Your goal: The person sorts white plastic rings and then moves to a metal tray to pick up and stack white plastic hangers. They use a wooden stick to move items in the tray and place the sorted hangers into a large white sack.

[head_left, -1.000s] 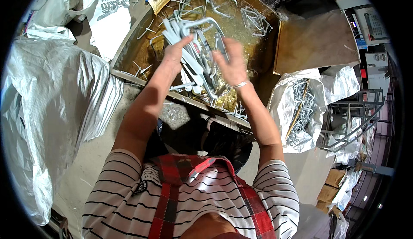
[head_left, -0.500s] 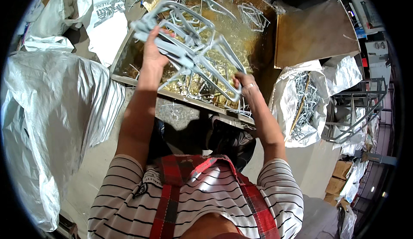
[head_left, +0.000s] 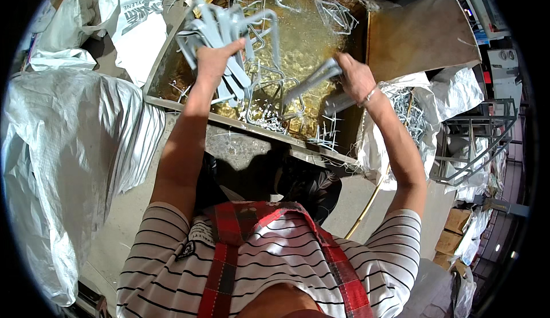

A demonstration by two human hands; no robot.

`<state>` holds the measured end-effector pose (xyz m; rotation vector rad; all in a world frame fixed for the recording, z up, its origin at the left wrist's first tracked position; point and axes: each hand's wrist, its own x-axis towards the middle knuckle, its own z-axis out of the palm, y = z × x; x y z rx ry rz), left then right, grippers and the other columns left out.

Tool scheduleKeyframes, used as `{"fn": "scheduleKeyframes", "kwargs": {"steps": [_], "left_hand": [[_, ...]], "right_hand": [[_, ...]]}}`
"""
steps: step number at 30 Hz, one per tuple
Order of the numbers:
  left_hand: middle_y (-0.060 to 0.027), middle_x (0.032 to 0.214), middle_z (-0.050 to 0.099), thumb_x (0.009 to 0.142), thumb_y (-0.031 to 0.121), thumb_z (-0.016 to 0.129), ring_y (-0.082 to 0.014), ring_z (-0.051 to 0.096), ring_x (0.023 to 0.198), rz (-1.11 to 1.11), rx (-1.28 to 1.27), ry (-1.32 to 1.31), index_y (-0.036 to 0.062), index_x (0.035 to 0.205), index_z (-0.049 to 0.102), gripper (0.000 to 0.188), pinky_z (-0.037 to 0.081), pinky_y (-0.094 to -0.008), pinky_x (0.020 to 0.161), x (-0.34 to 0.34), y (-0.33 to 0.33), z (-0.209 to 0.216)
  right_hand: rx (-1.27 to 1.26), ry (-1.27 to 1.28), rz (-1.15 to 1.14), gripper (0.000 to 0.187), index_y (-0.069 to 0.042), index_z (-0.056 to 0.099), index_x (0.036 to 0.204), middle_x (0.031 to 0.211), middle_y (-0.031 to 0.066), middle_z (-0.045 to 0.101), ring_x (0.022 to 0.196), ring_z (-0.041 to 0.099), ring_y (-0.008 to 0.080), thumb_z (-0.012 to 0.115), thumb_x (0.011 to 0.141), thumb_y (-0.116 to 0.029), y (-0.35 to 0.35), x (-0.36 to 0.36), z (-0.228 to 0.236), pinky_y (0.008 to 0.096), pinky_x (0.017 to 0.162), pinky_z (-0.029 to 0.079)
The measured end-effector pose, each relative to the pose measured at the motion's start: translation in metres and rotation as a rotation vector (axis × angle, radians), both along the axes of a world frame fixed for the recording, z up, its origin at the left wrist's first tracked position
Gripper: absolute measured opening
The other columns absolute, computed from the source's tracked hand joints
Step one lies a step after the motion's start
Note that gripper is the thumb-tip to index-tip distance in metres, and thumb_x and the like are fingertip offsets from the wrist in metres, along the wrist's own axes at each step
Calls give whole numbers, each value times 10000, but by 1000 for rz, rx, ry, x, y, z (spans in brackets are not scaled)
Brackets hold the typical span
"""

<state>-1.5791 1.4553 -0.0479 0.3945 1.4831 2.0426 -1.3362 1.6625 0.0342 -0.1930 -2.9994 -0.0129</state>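
Note:
My left hand point(head_left: 213, 65) grips a bundle of flat grey frame pieces point(head_left: 215, 27), raised above the left part of a shallow metal tank point(head_left: 240, 127) of yellowish liquid. Over the tank's right side, my right hand point(head_left: 356, 78) is closed on a grey bent frame piece point(head_left: 312, 81), which motion smears. Below the hands, more bent grey frames point(head_left: 264, 83) lie in the liquid. Small white bits point(head_left: 269, 116) gather along the near wall, and several thin grey rods point(head_left: 326, 135) lie in the near right corner.
A brownish board point(head_left: 421, 34) stands at the tank's right. Below it an open white sack point(head_left: 409, 115) holds many grey rods, with a yellow stick point(head_left: 365, 210) leaning out toward me. A large white woven sack point(head_left: 69, 146) fills the left, and a metal rack point(head_left: 475, 146) is far right.
My hands have moved apart, the right one swinging right and up with a single frame piece. The pieces both hands held together are now separated, with most in the left.

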Motion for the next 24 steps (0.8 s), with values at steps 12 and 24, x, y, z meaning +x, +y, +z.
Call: {"fn": "scheduleKeyframes", "kwargs": {"steps": [12, 24], "left_hand": [[-195, 936, 620, 753, 81, 668, -250, 648, 773, -634, 177, -307, -51, 1125, 492, 432, 568, -319, 651, 31, 6, 3], [-68, 907, 616, 623, 102, 763, -142, 581, 811, -684, 21, -14, -5, 1082, 559, 514, 472, -272, 754, 22, -5, 4]], "right_hand": [[-23, -29, -60, 418, -62, 424, 1082, 1056, 163, 534, 972, 540, 347, 532, 690, 34, -32, -124, 26, 415, 790, 461], [-212, -324, 295, 1265, -197, 18, 1420, 1470, 142, 53, 1348, 142, 283, 780, 423, -42, -40, -138, 36, 387, 1104, 227]]}}
